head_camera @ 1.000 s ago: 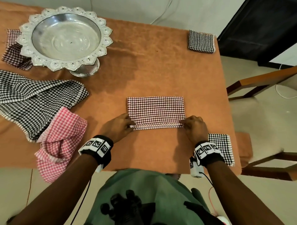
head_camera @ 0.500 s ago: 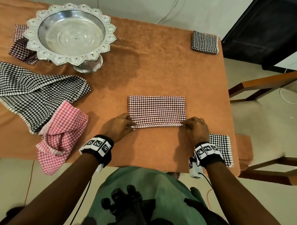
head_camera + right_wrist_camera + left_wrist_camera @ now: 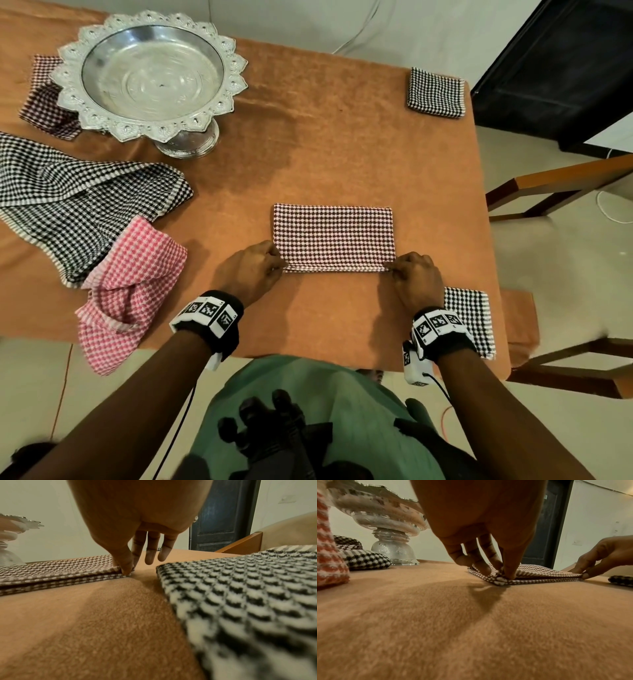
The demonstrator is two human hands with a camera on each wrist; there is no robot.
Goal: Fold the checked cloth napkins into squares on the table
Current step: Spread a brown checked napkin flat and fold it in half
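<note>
A maroon-and-white checked napkin (image 3: 334,236) lies folded in a long rectangle on the orange table cover (image 3: 329,144), its open edges toward me. My left hand (image 3: 255,265) pinches its near left corner (image 3: 498,577) between thumb and fingers. My right hand (image 3: 416,277) pinches the near right corner (image 3: 126,571) with thumb and forefinger, the other fingers straight and lifted. The top layer sits slightly raised at both corners.
A folded black-and-white napkin (image 3: 471,322) lies by my right wrist, another (image 3: 435,92) at the far right corner. Unfolded black-checked (image 3: 78,202) and pink-checked (image 3: 132,291) napkins lie on the left. A silver pedestal bowl (image 3: 150,75) stands far left, a maroon cloth (image 3: 44,102) behind it. A chair (image 3: 561,185) stands right.
Both hands have kept their pinch on the near corners of the maroon napkin. The napkin has barely shifted; only the head view has moved a little.
</note>
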